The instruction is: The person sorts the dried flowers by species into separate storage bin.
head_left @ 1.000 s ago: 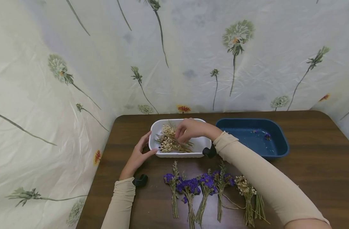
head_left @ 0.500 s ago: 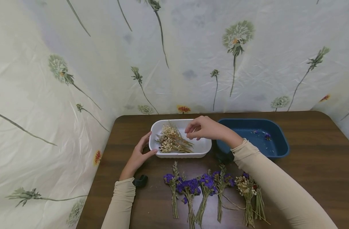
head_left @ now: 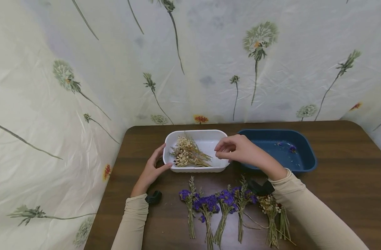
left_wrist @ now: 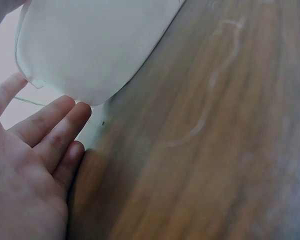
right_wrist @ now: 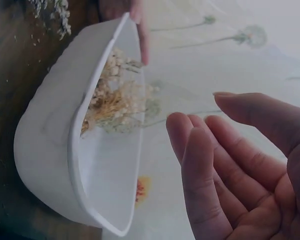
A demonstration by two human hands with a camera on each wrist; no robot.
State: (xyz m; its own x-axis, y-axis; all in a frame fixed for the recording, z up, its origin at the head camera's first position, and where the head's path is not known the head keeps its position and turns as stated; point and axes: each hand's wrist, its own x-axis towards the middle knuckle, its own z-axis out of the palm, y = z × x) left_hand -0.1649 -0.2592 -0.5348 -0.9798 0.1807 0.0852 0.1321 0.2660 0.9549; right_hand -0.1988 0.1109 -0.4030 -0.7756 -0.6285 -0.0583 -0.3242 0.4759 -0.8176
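You have a white tray (head_left: 221, 139) holding cream-white dried sprigs (head_left: 186, 155), and to its right a dark blue tray (head_left: 306, 152). Both sit on a dark brown wood-grain table (head_left: 349, 180). Nearer you lie purple flower bunches (head_left: 216, 201), and your sleeves (head_left: 315, 215) are beige

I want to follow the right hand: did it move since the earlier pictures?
Yes. The right hand drew back rightward from above the cream flowers toward the white tray's right end.

Dark wood-grain tabletop (head_left: 340, 180). Resting on it: white tray (head_left: 209, 137) holding dried cream flowers (head_left: 185, 154); blue tray (head_left: 303, 152) just right of it; a row of tied dried-flower bundles (head_left: 228, 208) near the front edge.
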